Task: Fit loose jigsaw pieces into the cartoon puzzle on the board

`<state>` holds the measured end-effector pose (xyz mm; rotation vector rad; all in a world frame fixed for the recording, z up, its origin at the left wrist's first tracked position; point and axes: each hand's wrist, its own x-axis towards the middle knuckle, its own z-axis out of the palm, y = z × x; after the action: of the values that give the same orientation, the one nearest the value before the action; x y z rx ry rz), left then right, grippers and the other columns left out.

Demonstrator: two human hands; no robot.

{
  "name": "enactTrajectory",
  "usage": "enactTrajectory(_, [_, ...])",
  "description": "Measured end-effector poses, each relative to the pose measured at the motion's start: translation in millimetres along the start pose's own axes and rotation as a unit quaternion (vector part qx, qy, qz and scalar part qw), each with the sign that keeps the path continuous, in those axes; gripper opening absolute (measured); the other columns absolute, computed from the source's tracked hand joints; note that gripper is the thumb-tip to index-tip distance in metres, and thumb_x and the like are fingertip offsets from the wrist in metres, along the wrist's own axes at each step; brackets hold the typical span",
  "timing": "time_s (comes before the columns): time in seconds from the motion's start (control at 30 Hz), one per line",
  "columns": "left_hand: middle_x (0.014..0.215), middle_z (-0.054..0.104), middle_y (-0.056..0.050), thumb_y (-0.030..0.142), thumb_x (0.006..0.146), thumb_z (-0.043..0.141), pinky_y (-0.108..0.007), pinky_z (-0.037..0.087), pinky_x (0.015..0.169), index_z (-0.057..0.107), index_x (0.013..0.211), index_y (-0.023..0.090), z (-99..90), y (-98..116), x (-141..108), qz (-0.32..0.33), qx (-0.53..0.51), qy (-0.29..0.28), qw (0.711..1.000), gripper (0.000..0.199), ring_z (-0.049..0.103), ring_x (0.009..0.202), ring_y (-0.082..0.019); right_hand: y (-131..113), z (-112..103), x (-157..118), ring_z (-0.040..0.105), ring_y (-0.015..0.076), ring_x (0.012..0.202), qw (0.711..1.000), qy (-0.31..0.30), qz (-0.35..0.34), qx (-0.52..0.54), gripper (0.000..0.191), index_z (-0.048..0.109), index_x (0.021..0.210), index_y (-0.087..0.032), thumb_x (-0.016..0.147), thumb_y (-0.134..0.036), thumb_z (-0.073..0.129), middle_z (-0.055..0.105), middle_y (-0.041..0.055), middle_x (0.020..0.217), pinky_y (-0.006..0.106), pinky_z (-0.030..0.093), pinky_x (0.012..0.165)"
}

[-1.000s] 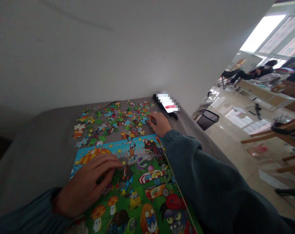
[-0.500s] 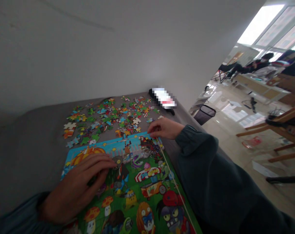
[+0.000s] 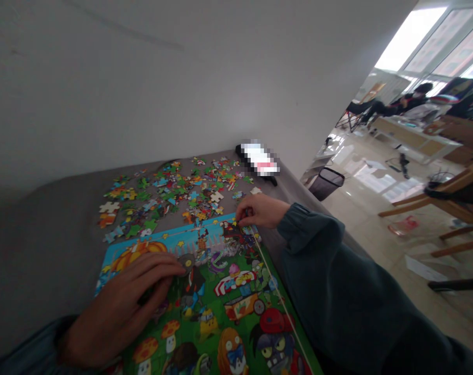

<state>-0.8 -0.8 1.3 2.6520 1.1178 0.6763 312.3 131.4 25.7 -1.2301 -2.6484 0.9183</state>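
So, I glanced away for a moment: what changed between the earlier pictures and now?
The right hand, in a blue-grey sleeve, moved back toward the person, from the small multicoloured jigsaw pieces to the far right corner of the flat, cartoon-printed puzzle board. Whether its closed-up fingertips hold a piece is unclear. The bare left hand stayed on the board; the black-cased, lit phone stayed put.

Dim, grey overall. Lit from window (image 3: 435, 44) at upper right, burnt out to white in part. Glaring in patches on glossy floor (image 3: 371, 187). Softly shaded across wall (image 3: 142, 94), darker toward lower left. Pixelated over screen (image 3: 259, 158). Stretched, slightly soft toward right edge.
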Motion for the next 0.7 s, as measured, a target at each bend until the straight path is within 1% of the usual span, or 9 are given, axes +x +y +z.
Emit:
enactTrajectory(0.03, [0.114,0.067,0.003,0.021,0.095,0.048,-0.019,0.049,0.091,0.060,0.115,0.032,-0.1,0.3,0.3,0.001,0.000,0.002,1.000,0.026,0.062,0.106,-0.011,0.3,0.2,-0.3,0.051,0.0087,0.063,1.000,-0.009,-0.003,0.005,0.009,0.072,0.091,-0.012,0.082,-0.012,0.070,0.066,0.0020,0.079,0.022,0.039,0.061])
enactTrajectory(0.1, [0.113,0.067,0.003,0.020,0.095,0.048,-0.018,0.049,0.092,0.061,0.115,0.032,-0.1,1.0,1.1,0.004,0.002,0.007,1.000,0.026,0.062,0.106,-0.011,1.1,0.7,-0.8,0.051,0.0079,0.062,1.000,-0.009,-0.006,0.011,0.013,0.071,0.094,-0.012,0.082,-0.009,0.068,0.065,0.0009,0.078,0.021,0.039,0.060])
enactTrajectory(0.23, [0.114,0.067,0.004,0.021,0.095,0.047,-0.018,0.048,0.093,0.061,0.114,0.032,0.6,1.6,1.6,0.005,0.002,0.010,1.000,0.026,0.062,0.107,-0.010,3.1,1.1,-1.5,0.050,0.0078,0.063,1.000,0.024,-0.008,0.001,0.025,0.067,0.106,-0.012,0.081,-0.011,0.070,0.066,0.0019,0.084,0.021,0.039,0.062])
enactTrajectory(0.37, [0.116,0.066,0.004,0.021,0.095,0.047,-0.018,0.048,0.094,0.061,0.115,0.032,1.4,0.6,0.2,0.005,0.001,0.002,1.000,0.026,0.061,0.109,-0.010,3.0,0.1,-2.0,0.052,0.0093,0.067,1.000,0.018,-0.014,-0.011,0.024,0.068,0.105,-0.011,0.082,-0.014,0.071,0.067,0.0051,0.088,0.022,0.041,0.063])
enactTrajectory(0.53, [0.115,0.066,0.004,0.021,0.095,0.048,-0.018,0.049,0.093,0.061,0.115,0.032,1.7,-0.6,-0.2,0.000,-0.005,0.000,1.000,0.027,0.061,0.108,-0.010,0.3,-1.7,-3.0,0.051,0.0076,0.061,1.000,0.004,-0.001,-0.008,0.021,0.069,0.102,-0.012,0.081,-0.013,0.072,0.068,0.0027,0.083,0.022,0.041,0.062])
enactTrajectory(0.7, [0.116,0.068,0.001,0.022,0.093,0.049,-0.025,0.052,0.090,0.063,0.115,0.032,1.6,-0.5,-0.8,-0.018,-0.029,-0.008,0.999,0.027,0.063,0.106,-0.015,-1.3,-2.5,-3.8,0.051,0.0073,0.060,1.000,-0.001,0.004,-0.006,0.018,0.070,0.097,-0.012,0.080,-0.013,0.073,0.068,0.0017,0.080,0.022,0.041,0.061])
